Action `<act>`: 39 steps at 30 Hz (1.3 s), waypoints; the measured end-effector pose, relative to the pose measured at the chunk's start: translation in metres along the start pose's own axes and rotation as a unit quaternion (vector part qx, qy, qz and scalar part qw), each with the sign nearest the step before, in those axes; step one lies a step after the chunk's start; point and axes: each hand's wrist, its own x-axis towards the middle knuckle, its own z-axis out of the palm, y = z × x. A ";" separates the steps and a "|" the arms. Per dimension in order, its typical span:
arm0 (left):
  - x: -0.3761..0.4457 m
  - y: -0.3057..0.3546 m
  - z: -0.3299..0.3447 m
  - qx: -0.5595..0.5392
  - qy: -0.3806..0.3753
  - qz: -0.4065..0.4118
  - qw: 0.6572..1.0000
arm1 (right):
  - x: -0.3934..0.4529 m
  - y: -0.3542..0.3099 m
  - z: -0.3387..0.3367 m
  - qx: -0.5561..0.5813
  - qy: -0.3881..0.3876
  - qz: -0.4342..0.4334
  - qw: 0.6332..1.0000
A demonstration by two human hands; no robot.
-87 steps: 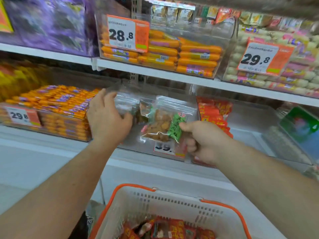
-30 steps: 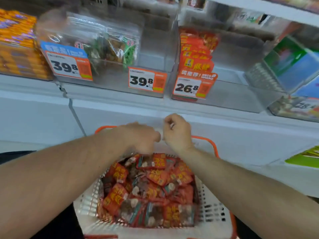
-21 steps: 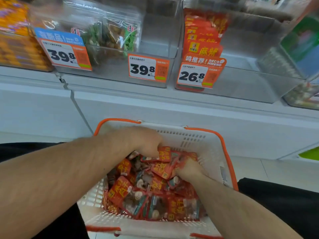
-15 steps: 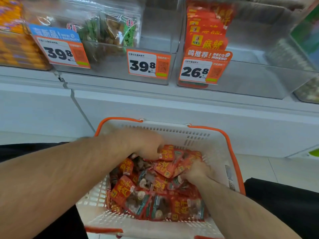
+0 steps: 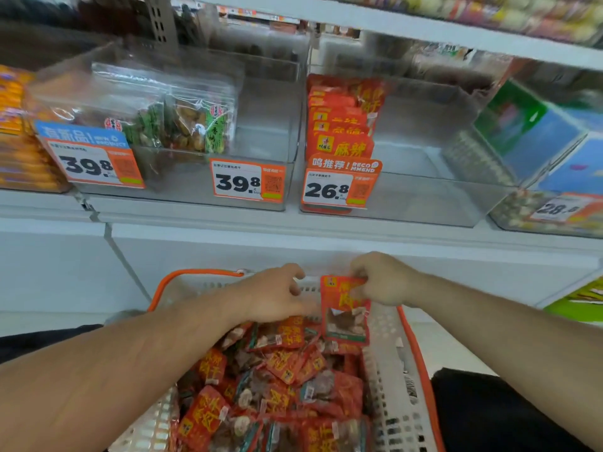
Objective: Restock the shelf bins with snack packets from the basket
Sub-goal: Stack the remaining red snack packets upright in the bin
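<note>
While the right hand (image 5: 383, 278) pinched one red snack packet (image 5: 345, 311) by its top, the packet hung just above the white basket (image 5: 396, 380). The left hand (image 5: 277, 295) was beside it, fingers loosely curled and holding nothing. More red packets (image 5: 277, 386) filled the basket, below the clear shelf bin (image 5: 424, 190).

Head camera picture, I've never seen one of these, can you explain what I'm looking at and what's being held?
The camera sits on a person's head, looking down at their own bare arms in a shop aisle. The right hand pinches one red packet by its top, lifted above a white basket full of similar packets. The left hand hovers beside it with curled fingers, holding nothing visible. On the shelf above stands a clear bin with matching red packets and a 26.8 price tag.
</note>
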 end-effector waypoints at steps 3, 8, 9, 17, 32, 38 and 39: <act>0.001 0.009 0.000 -0.163 0.030 0.017 0.986 | -0.020 -0.020 -0.026 0.173 0.013 -0.027 0.985; -0.004 0.020 0.000 -0.284 0.065 0.074 0.954 | -0.037 -0.045 -0.048 0.310 0.007 -0.051 0.949; -0.005 0.022 -0.002 -0.300 0.071 0.081 0.948 | -0.038 -0.046 -0.050 0.323 0.013 -0.046 0.945; -0.020 0.059 -0.050 -0.342 0.163 0.157 0.912 | -0.061 -0.049 -0.069 0.394 0.010 -0.092 0.914; 0.068 0.098 -0.157 0.030 0.478 0.172 0.861 | 0.010 0.014 -0.195 0.531 0.202 0.030 0.822; 0.083 0.083 -0.148 -0.040 0.450 0.196 0.870 | 0.099 0.030 -0.211 0.411 0.275 0.083 0.865; 0.084 0.083 -0.148 -0.032 0.457 0.196 0.867 | 0.113 0.028 -0.211 0.420 0.275 0.085 0.861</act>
